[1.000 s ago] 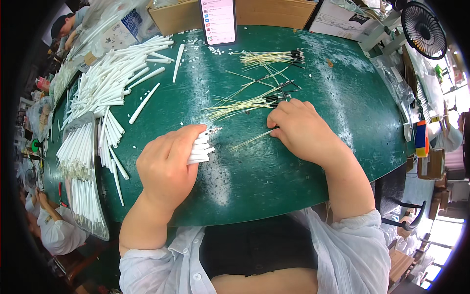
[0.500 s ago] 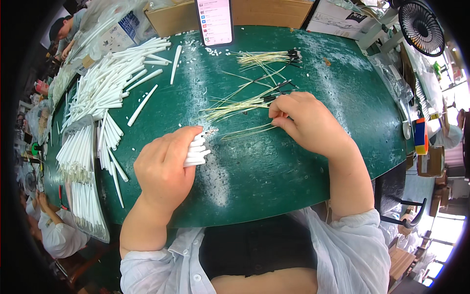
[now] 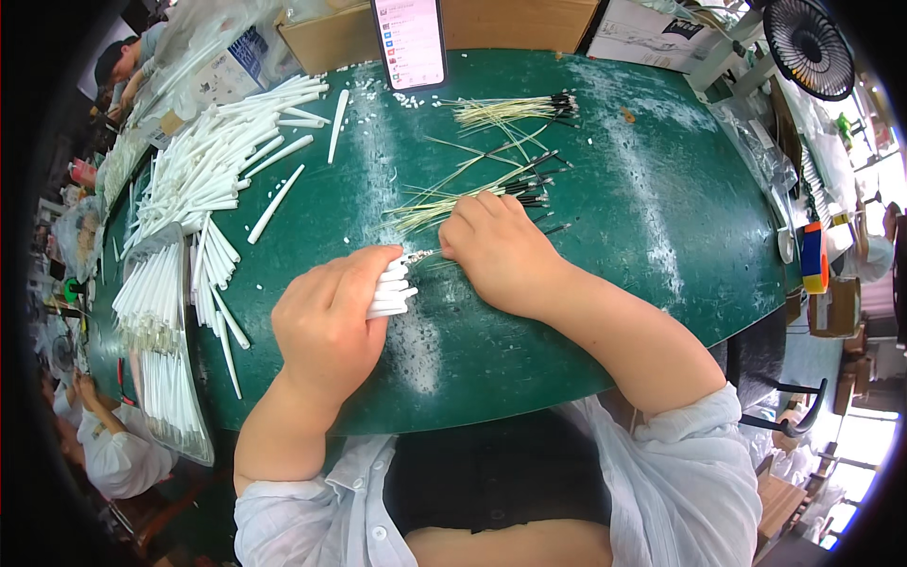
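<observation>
My left hand (image 3: 326, 302) is closed around a bundle of white tapered tubes (image 3: 392, 293), their ends poking out to the right past the thumb. Pinched in my right hand (image 3: 501, 253) are thin pale wires (image 3: 429, 254), whose free ends reach the upper tubes of the bundle; whether they enter a tube I cannot tell. Just beyond the right hand lies a loose bunch of pale yellow wires (image 3: 416, 214) with black ends. Farther back is a second such bunch (image 3: 496, 111).
White tubes are heaped (image 3: 194, 156) at the left of the green table (image 3: 529, 378), beside a clear plastic tray (image 3: 200, 437) holding more tubes. A phone (image 3: 412, 47) stands at the back near small white bits. At the right are a fan (image 3: 808, 49) and a tape roll (image 3: 812, 257). Other people work at left.
My right hand has moved left with the wires, bringing their ends up to the tubes. My left hand has shifted slightly right and still holds the bundle.
</observation>
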The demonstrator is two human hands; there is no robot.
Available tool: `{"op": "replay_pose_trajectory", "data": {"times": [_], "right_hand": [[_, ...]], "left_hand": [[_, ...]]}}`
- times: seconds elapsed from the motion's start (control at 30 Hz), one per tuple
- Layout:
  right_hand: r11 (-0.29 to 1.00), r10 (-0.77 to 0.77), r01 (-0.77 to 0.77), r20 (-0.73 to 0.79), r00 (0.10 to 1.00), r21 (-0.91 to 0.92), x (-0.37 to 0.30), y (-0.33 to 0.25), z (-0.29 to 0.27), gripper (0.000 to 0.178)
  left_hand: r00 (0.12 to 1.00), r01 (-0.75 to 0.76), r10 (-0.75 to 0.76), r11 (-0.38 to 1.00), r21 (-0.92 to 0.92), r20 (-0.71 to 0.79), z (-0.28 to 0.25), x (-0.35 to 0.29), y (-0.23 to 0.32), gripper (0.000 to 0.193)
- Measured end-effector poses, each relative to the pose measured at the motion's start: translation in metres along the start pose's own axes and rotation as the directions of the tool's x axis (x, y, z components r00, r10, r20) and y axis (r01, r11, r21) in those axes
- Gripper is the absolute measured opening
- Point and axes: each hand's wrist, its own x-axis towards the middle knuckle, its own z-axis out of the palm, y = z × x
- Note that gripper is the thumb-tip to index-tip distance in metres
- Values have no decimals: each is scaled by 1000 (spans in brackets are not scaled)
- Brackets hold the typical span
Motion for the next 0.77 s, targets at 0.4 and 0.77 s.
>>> {"op": "replay_pose_trajectory", "data": {"times": [0.4,0.77], "right_hand": [[999,39,-39,-4,999,-7,1,-5,-5,9],[978,-112,193,-571,814,82,-11,-41,-61,39]], "left_hand": [[999,33,-32,999,-11,12,-3,7,4,27],[998,38,-43,991,-126,-37,-1,2,6,32]]}}
